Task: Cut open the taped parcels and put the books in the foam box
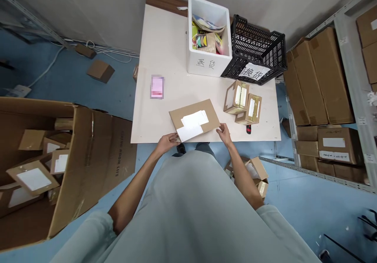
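A flat brown cardboard parcel point(206, 112) with white labels lies near the front edge of the pale table point(165, 39). My left hand point(168, 141) grips its near left corner, fingers curled on the edge. My right hand point(224, 132) holds its near right corner. Just right of the parcel stand two small taped cardboard boxes point(243, 102), and a small red and black tool point(248, 129) lies by the table edge close to my right hand.
A white foam box point(207, 64) with colourful packets and a black plastic crate point(256, 47) with a paper sign sit at the table's back. A pink item point(157, 86) lies left. A big open carton point(73, 168) of parcels stands left; stacked boxes point(321, 82) fill shelves right.
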`<state>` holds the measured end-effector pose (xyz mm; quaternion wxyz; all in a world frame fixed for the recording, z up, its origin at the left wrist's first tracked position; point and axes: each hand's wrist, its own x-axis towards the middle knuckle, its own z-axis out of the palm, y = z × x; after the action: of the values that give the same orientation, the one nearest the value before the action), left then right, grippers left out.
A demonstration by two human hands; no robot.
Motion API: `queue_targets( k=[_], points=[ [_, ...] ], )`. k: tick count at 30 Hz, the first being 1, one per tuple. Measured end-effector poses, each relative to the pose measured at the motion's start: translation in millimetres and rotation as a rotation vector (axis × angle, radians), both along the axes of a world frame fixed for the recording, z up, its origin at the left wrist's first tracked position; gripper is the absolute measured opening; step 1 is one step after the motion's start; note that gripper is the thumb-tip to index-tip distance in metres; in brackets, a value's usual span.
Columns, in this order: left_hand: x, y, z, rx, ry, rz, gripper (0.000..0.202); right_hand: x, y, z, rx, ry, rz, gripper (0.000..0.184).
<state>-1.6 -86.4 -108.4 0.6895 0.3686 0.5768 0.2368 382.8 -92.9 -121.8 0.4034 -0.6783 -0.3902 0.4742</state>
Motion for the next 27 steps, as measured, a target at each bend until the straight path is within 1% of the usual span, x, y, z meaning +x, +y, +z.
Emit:
queue_targets(
  k=[3,5,7,10,12,15,17,18,20,22,25,27],
  points=[
    [-18.0,-2.2,-0.3,0.006,0.032,0.102,0.109,-26.0,-41.2,-1.7,-0.010,0.057,-0.030,0.046],
    [-25.9,-1.2,1.8,0.015,0.042,0.155,0.109,-43.6,-62.4,-0.3,-0.017,0.086,-0.042,0.050],
    [-30.3,0.5,6.5,0.032,0.057,0.178,0.103,-57.4,-76.3,3.7,-0.023,0.106,-0.050,0.054],
    [-32.0,1.7,18.9,0.071,0.087,0.201,0.099,-66.0,-82.4,17.3,-0.018,0.110,-0.058,0.061],
    [-31.5,1.6,30.3,0.109,0.082,0.236,0.102,-63.1,-77.2,32.5,0.018,0.084,-0.052,0.066],
    [-29.7,3.2,47.7,0.199,0.091,0.304,0.101,-51.9,-58.1,58.3,0.092,0.041,-0.023,0.073],
    [-27.3,6.6,55.6,0.267,0.117,0.332,0.096,-45.7,-40.3,69.4,0.127,0.030,0.003,0.079],
    [-25.5,8.8,57.8,0.290,0.125,0.337,0.094,-44.2,-30.7,71.5,0.139,0.023,0.018,0.084],
    [-20.7,14.0,58.5,0.297,0.126,0.327,0.091,-44.7,-11.6,68.2,0.145,-0.008,0.047,0.092],
    [-14.9,19.7,55.8,0.280,0.123,0.310,0.088,-48.1,5.3,58.1,0.129,-0.061,0.064,0.097],
    [-8.0,28.4,50.6,0.274,0.133,0.315,0.078,-52.9,22.6,41.9,0.126,-0.127,0.061,0.091],
    [-6.5,32.5,48.6,0.285,0.152,0.323,0.075,-53.7,28.0,35.7,0.139,-0.149,0.052,0.086]
  ],
)
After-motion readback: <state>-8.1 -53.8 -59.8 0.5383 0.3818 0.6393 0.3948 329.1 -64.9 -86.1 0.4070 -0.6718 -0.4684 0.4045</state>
